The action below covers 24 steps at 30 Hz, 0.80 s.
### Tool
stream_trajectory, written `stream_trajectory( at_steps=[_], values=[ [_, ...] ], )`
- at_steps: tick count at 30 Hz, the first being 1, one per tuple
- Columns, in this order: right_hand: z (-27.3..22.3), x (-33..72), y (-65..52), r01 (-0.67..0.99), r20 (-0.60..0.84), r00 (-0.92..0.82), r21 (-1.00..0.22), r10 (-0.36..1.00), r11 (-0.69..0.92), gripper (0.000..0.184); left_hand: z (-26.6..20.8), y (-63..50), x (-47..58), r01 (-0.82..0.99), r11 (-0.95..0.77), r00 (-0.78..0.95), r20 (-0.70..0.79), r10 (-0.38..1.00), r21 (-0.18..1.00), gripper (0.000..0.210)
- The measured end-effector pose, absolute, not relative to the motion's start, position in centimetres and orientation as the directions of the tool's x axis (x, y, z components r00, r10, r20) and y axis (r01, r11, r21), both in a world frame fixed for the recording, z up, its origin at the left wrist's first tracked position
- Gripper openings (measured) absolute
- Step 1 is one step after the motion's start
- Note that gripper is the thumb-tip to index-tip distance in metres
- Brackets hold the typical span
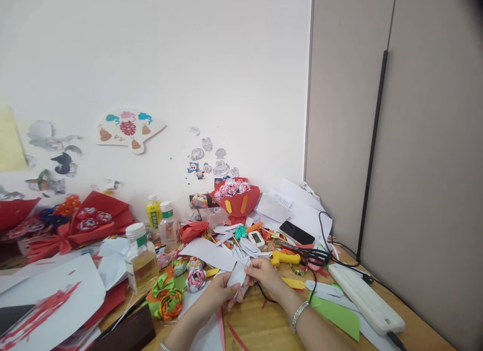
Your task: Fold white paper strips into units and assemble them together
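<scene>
A small folded piece of white paper (237,274) is held up between both hands over the front of the wooden table. My left hand (221,293) pinches its lower left side, thumb on top. On the upper right edge, the fingers of my right hand (262,275) are closed. Just behind the hands lie a larger white paper sheet (208,253) and a heap of folded white paper strips (247,248). Paper flowers, one pink and white (196,280) and one orange and green (171,304), sit left of my left hand. A yellow glue gun (286,258) lies beyond my right hand.
A bottle of yellowish liquid (141,265) stands at left, near a red-wrapped bouquet (94,220). Another red bouquet (237,200) stands against the wall. At right are a phone (297,233), black cables (315,255), green paper (335,316) and a white power strip (366,298).
</scene>
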State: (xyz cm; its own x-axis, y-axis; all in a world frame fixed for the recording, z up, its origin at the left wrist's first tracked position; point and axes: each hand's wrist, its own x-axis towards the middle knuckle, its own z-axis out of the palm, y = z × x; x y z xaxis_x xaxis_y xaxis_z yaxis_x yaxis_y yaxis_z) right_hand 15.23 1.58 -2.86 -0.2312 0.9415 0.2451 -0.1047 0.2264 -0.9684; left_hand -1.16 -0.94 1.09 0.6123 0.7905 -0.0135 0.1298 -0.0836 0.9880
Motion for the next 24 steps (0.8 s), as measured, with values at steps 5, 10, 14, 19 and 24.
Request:
stream_trajectory(
  at_steps=[5,10,14,19,24],
  values=[
    [-3.06,15.23,1.65,-0.198,0.237,-0.233,-0.961,0.943,0.193,0.028,1.25,-1.04,-1.07,0.112,-0.100,0.619,0.010,0.785,0.989,0.038],
    [-2.48,15.00,1.22,-0.280,0.221,-0.288,-0.950,0.932,0.139,0.026,1.49,-1.25,-1.09,0.125,-0.069,0.609,-0.021,0.793,0.990,0.037],
    [-2.20,15.09,1.05,-0.255,0.227,-0.330,-0.956,0.916,0.145,0.027,1.40,-1.24,-1.24,0.120,-0.070,0.603,-0.017,0.798,0.990,0.036],
    [-2.40,15.82,1.35,-0.191,0.210,-0.383,-0.971,0.900,0.145,0.027,1.43,-1.33,-1.21,0.134,-0.093,0.625,-0.011,0.780,0.987,0.034],
    [-2.50,15.73,1.43,-0.171,0.211,-0.327,-0.972,0.921,0.161,0.024,1.91,-1.65,-1.10,0.168,-0.093,0.619,-0.031,0.785,0.981,0.030]
  ],
)
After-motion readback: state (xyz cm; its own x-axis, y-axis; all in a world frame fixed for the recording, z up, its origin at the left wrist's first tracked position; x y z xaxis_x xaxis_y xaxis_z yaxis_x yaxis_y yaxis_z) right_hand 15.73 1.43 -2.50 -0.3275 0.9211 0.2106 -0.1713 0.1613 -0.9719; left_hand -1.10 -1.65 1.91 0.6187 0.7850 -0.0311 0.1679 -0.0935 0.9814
